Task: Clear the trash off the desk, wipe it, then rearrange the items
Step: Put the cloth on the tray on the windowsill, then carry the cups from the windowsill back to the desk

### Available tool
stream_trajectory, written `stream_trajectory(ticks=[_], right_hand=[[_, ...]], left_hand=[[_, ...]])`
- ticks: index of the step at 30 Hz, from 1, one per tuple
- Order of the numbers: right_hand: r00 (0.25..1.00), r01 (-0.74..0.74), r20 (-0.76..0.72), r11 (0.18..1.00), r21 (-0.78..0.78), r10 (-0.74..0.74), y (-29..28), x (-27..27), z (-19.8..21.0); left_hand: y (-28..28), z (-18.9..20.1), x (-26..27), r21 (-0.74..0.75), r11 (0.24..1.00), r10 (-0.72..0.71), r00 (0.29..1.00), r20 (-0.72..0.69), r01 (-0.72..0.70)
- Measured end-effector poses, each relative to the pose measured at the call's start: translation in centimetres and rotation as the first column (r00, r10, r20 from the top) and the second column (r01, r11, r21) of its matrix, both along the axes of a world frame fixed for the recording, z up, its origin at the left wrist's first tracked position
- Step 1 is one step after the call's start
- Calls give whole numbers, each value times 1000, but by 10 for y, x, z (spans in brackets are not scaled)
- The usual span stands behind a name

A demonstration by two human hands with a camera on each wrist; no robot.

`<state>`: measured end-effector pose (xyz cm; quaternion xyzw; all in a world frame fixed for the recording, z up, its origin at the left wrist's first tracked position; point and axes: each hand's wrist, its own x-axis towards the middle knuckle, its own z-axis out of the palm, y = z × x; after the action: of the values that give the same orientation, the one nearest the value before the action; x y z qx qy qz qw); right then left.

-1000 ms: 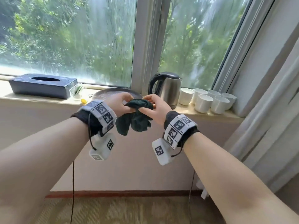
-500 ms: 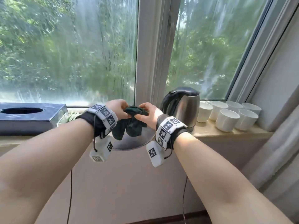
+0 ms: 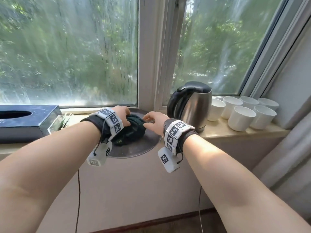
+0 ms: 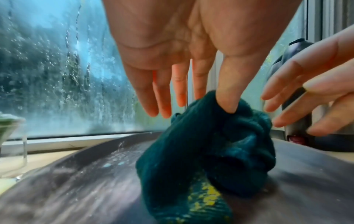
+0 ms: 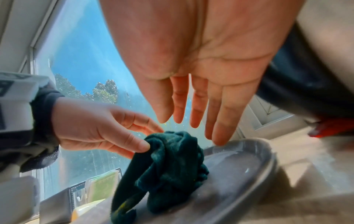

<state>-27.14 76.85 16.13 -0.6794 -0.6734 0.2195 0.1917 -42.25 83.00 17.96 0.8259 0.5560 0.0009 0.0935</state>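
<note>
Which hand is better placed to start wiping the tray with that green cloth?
Left, probably: the left hand has its thumb on the cloth lying on the tray; the right hand is beside it, fingers straight.

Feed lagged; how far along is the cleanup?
Some wiping looks done: the green cloth carries yellow specks. In hand: it lies bunched on the streaked tray, left hand thumb touching, right hand open alongside. Left, probably: finishing the tray, arranging kettle, cups, tissue box.
</note>
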Motion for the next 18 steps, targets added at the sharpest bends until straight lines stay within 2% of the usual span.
stream_trajectory(ticks=[4,8,13,18], right_hand=[[996,-54,63,998,-23,56,-39,25,12],[988,-78,131,996,-43,83,-85,66,15],[998,42,39,998,-54,-40,-147,139,10],[987,157,-15,985,-72,-158,-203,213,8]], left_hand=[[-26,12,11,60,998,25,999,24,-26],[-70,25,36,138,990,-20,990,137,1],[-134,37,99,153,983,-148,921,360,98],[-181,32,177,146,950,-311,881,357,276]])
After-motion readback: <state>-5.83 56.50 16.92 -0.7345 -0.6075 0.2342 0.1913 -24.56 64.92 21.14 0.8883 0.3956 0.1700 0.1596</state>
